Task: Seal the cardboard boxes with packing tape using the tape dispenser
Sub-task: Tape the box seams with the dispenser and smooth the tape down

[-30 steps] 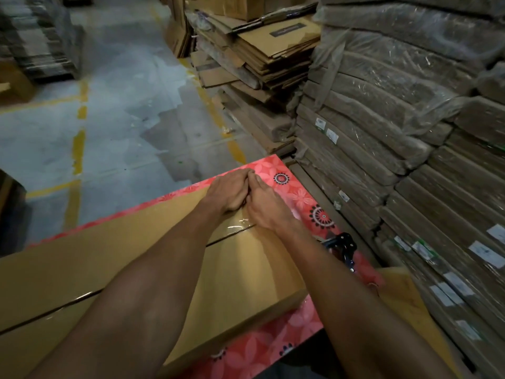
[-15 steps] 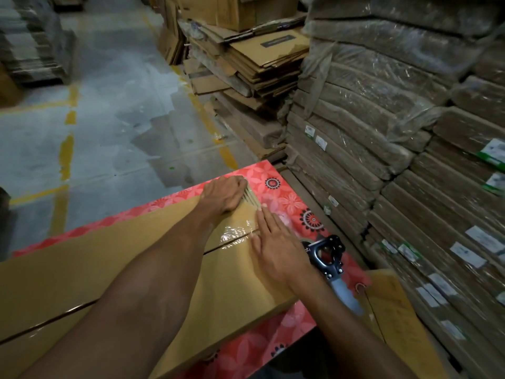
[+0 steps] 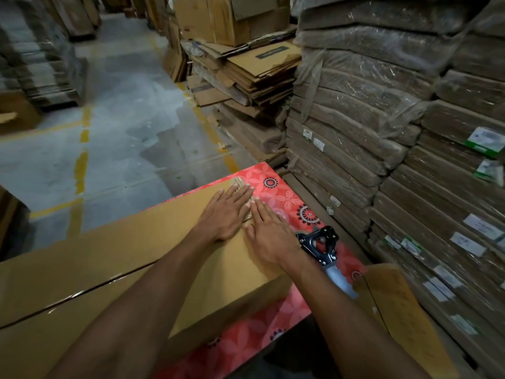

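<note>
Now both flat hands, left hand (image 3: pixel 222 214) and right hand (image 3: pixel 269 236), press the taped cardboard box (image 3: pixel 114 258)

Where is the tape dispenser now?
In the head view, the tape dispenser lies on the red floral surface, right of the cardboard box, just beside the right hand.

- Left hand (image 3: pixel 224 214): palm down, fingers straight and together, forearm reaching forward.
- Right hand (image 3: pixel 269 236): flat alongside, fingers straight, thumb side just beside the left.
</note>
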A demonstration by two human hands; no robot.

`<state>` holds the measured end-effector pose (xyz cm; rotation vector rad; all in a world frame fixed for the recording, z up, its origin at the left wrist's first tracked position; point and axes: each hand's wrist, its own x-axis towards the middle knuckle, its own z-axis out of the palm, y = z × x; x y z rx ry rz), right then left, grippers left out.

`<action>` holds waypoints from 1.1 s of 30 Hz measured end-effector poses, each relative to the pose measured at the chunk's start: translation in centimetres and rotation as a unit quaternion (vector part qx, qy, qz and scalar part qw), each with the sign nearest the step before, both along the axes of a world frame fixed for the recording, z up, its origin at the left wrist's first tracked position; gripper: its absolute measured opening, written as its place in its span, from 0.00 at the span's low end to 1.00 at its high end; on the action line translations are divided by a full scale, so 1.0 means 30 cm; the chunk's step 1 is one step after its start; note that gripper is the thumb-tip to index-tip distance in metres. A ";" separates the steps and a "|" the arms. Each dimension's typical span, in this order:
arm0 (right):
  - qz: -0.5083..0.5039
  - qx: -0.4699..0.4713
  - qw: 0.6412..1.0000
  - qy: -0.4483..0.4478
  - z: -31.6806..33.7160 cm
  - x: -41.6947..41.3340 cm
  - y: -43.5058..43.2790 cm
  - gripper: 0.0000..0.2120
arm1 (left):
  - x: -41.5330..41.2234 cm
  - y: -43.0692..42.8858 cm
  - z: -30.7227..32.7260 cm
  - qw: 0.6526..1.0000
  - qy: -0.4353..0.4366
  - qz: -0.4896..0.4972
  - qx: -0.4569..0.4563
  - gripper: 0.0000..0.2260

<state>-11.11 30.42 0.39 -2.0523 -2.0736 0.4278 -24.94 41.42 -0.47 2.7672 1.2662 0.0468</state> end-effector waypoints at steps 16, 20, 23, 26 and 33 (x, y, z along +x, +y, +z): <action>-0.205 0.181 0.944 0.182 -0.167 -0.101 -0.437 0.29 | 0.020 -0.090 0.038 0.986 0.009 0.161 -0.033 0.29; -0.265 0.158 0.910 0.275 -0.158 -0.180 -0.445 0.34 | -0.019 -0.093 0.041 0.984 -0.003 0.170 -0.055 0.34; -0.279 0.112 0.899 0.319 -0.161 -0.219 -0.479 0.37 | -0.117 -0.072 0.059 0.983 0.011 0.174 -0.058 0.34; -0.280 0.097 0.893 0.340 -0.157 -0.272 -0.499 0.40 | -0.287 -0.057 0.065 0.980 0.035 0.193 -0.040 0.33; -0.215 -0.040 0.876 0.431 -0.071 -0.647 -0.588 0.53 | -0.859 -0.091 0.088 0.953 0.006 0.300 -0.036 0.34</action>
